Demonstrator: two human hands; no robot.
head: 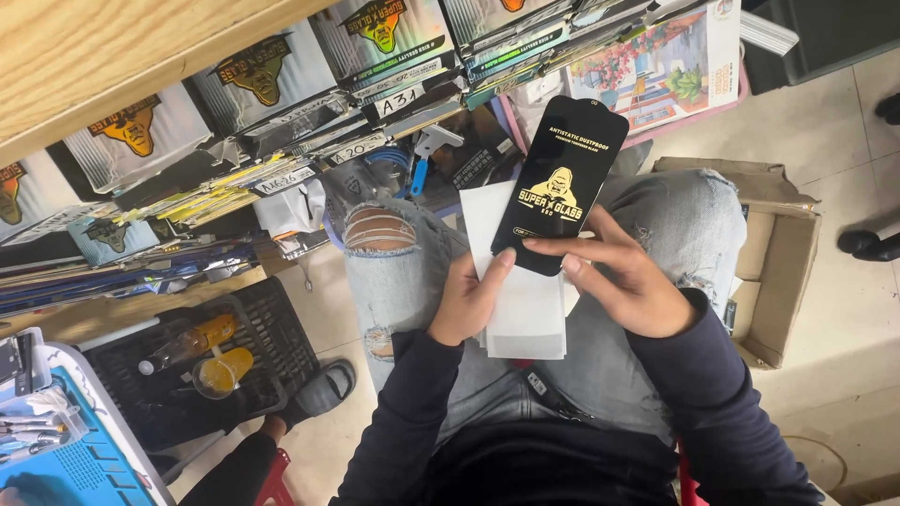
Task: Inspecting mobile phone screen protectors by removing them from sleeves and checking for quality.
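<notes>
My left hand [466,302] grips the lower left of a flat black phone-shaped screen protector pack [561,178] with a yellow emblem, thumb on its bottom edge. Under it lies a stack of white paper sleeves [523,314], resting on my lap and held by the same hand. My right hand [623,279] lies across the pack's lower right corner, fingers pointing left and touching it. Both hands sit above my knees in torn light-blue jeans [403,272].
Shelves of packaged screen protectors [281,112] fill the upper left under a wooden board [112,56]. A black crate [216,365] with an orange-liquid bottle stands lower left. An open cardboard box [778,262] is at right. A blue work mat [66,459] with tools sits bottom left.
</notes>
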